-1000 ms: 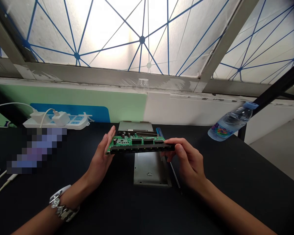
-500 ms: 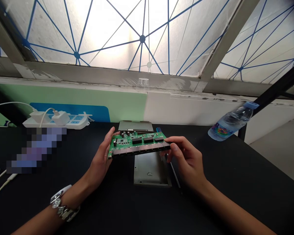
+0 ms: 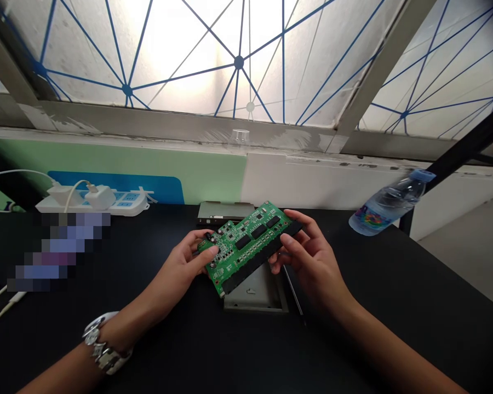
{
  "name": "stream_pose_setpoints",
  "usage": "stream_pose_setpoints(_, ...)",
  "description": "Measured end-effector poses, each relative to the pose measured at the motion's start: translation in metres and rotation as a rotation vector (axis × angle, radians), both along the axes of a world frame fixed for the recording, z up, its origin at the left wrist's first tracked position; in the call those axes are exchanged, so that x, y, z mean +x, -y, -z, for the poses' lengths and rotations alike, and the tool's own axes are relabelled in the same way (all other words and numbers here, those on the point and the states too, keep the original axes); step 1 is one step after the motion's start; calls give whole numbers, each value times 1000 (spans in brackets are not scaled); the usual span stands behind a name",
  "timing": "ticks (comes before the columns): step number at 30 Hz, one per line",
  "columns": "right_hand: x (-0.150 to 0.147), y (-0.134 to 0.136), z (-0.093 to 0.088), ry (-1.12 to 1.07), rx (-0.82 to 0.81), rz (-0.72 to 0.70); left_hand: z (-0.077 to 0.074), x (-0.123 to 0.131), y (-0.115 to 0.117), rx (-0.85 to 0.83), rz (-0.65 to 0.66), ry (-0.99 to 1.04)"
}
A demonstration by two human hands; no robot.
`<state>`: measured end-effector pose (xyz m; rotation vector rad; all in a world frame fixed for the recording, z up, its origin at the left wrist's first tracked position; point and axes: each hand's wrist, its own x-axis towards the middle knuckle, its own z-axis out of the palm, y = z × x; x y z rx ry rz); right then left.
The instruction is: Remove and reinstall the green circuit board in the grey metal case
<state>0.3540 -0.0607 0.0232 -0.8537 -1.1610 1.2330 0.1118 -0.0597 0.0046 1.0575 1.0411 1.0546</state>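
Note:
A green circuit board (image 3: pixel 248 241) with a row of black ports along one long edge is held in the air between both hands, tilted and turned diagonally. My left hand (image 3: pixel 184 268) grips its near left end, thumb on top. My right hand (image 3: pixel 308 260) holds its far right end with the fingers curled around the port edge. Beneath the board a grey metal case tray (image 3: pixel 254 293) lies flat on the black table (image 3: pixel 213 350).
A second grey metal plate (image 3: pixel 219 210) lies behind the board. A thin screwdriver shaft (image 3: pixel 294 298) rests right of the tray. A white power strip (image 3: pixel 94 202) with chargers sits at the back left, a water bottle (image 3: pixel 388 205) at the back right. White cables (image 3: pixel 0 312) run off the left edge.
The board has been rotated from level and crosswise to a diagonal, its right end swung away and up, its top face tipped toward me. My left hand moved from the board's end to gripping its near corner.

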Motion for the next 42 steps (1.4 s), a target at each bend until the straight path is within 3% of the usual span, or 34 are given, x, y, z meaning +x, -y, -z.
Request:
stream_pose_setpoints(5,-2,2,-2,-48,-38,21,2,-1,1,-59,25,0)
stream_pose_setpoints(13,-1,1,1,-103,-149,-56,-5,2,7,-84,197,88)
stream_pose_setpoints(25,3,8,-1,71,-86,-315,-3,2,9,-108,208,158)
stream_pose_setpoints(33,3,17,-3,104,-9,-604,-7,5,11,-91,288,13)
stream_pose_setpoints(42,-8,31,-2,109,49,-705,-5,11,14,-53,254,22)
